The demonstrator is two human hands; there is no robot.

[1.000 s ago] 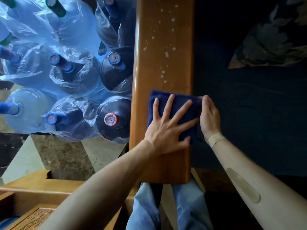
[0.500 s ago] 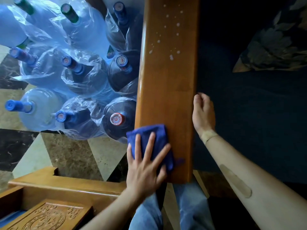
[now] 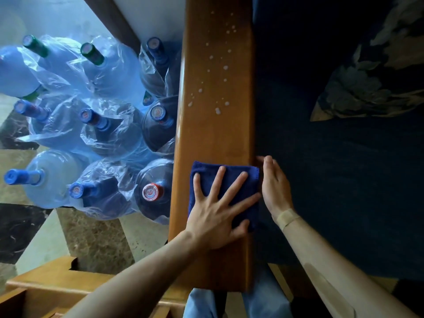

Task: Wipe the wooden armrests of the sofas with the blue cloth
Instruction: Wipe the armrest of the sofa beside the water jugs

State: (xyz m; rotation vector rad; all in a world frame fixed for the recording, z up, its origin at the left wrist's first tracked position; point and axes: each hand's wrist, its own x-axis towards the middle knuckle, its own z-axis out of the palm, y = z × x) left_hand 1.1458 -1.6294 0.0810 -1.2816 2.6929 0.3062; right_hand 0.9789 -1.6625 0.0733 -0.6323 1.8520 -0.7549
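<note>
A long wooden armrest (image 3: 215,134) runs away from me down the middle of the view. The blue cloth (image 3: 231,177) lies folded flat on its near part. My left hand (image 3: 215,216) presses down on the cloth with fingers spread wide. My right hand (image 3: 275,187) rests against the armrest's right edge beside the cloth and holds nothing. White droplets (image 3: 218,110) speckle the wood farther along, beyond the cloth.
Several large water bottles (image 3: 151,191) in plastic wrap crowd the marble floor (image 3: 96,239) left of the armrest. The dark blue sofa seat (image 3: 344,180) with a patterned cushion (image 3: 378,83) lies to the right. More wooden furniture (image 3: 46,285) sits at the bottom left.
My left hand slid the cloth from the armrest's near left edge back up onto its top, next to my right hand. The right hand stayed at the right edge.
</note>
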